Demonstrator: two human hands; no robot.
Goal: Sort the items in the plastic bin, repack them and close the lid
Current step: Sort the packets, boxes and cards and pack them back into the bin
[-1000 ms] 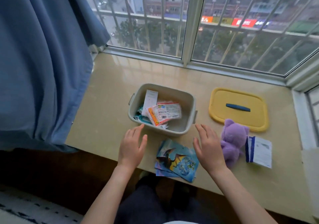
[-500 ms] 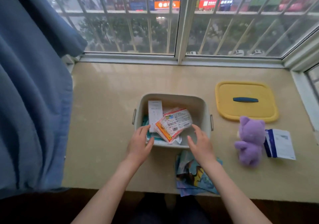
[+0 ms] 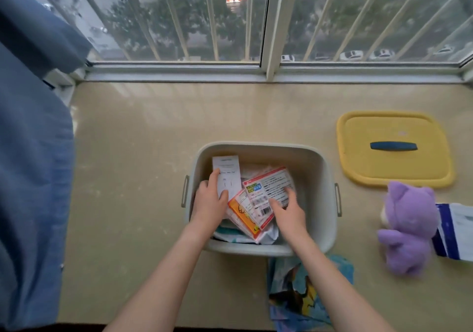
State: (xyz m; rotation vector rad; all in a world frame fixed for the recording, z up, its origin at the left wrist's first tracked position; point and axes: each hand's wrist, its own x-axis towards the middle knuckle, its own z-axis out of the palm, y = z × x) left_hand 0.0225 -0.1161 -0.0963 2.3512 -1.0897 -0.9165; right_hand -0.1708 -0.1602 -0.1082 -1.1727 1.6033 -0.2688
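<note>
A grey plastic bin (image 3: 322, 178) stands on the beige sill, lid off. Both hands reach inside it. My left hand (image 3: 208, 201) lies on a white slim box (image 3: 227, 170) at the bin's left, thumb and fingers around its lower part. My right hand (image 3: 288, 210) rests with spread fingers on a red-bordered packet (image 3: 268, 191), which overlaps an orange packet (image 3: 242, 215). Pale packets lie underneath. The yellow lid (image 3: 394, 124) with a blue handle lies flat to the right of the bin.
A purple plush toy (image 3: 407, 227) sits right of the bin, beside a white and blue packet (image 3: 458, 229). Colourful picture packets (image 3: 294, 290) lie at the sill's front edge under my right forearm. A blue curtain (image 3: 30, 152) hangs at the left. Window bars stand behind.
Both hands moved forward from the sill's front edge into the bin and came down on the packets. The view tilted down and closer.
</note>
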